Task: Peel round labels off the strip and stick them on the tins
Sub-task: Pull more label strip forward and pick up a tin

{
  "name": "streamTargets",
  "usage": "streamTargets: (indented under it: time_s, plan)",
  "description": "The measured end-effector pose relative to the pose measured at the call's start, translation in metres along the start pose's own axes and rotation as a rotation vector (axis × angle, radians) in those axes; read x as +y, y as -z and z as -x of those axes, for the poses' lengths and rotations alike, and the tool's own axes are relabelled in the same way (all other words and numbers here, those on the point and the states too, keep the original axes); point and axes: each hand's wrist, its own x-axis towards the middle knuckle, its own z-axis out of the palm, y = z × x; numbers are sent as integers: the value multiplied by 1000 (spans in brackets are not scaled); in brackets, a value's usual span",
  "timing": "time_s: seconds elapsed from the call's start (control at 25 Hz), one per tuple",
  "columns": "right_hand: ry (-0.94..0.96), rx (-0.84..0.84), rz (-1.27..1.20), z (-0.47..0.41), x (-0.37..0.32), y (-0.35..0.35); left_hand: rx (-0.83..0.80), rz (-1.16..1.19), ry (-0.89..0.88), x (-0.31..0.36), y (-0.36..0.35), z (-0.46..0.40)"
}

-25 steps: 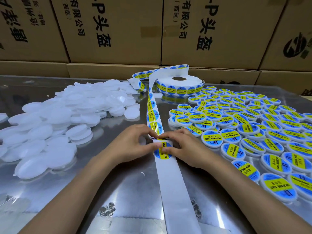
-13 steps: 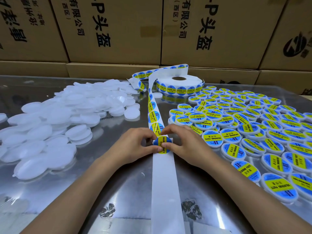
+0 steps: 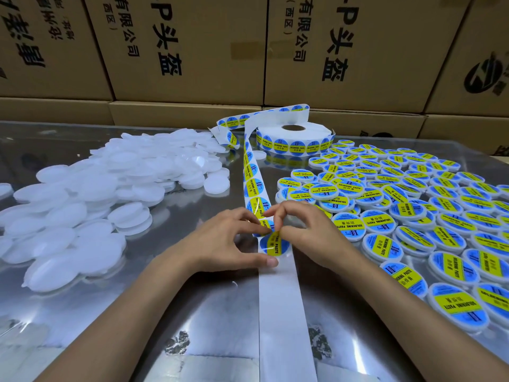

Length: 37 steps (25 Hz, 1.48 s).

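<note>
Both hands meet at the middle of a shiny table (image 3: pixel 192 312). The left hand (image 3: pixel 220 244) and the right hand (image 3: pixel 308 232) pinch a round blue and yellow label (image 3: pixel 274 244) on the white strip (image 3: pixel 278 293). The strip runs back to a roll (image 3: pixel 293 137) near the far edge. Plain white tins (image 3: pixel 91 194) lie piled on the left. Tins with labels (image 3: pixel 413 216) cover the right side. Brown boxes (image 3: pixel 187 51) stand stacked behind the table.
</note>
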Motion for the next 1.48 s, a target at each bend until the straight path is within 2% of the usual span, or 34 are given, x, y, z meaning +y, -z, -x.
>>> streamTargets:
  time_s: [0.24,0.4,0.52,0.64,0.84,0.96,1.12,1.32,1.48]
  plan:
    - [-121,45,-635,-3,-6,12,-48,26,31,3,3,1]
    - [-203,87,-876,-4,-2,19,-10,82,71,6,4,0]
    - [-262,102,-906,-5,0,18,38,101,106,2,10,2]
    - [-301,91,-881,-5,0,15,21,-60,139,-8,16,5]
    - [-324,80,-884,-4,-3,16,-69,-185,400,-20,18,9]
    - [-339,98,-864,-5,-3,14,-23,-216,461,-22,16,8]
    - [-379,128,-920,-6,-1,12,127,-152,397,-23,18,4]
    - [-359,87,-933,-6,0,12,589,-51,103,-6,18,2]
    - [-306,13,-891,-4,-2,10,620,29,-39,3,12,-1]
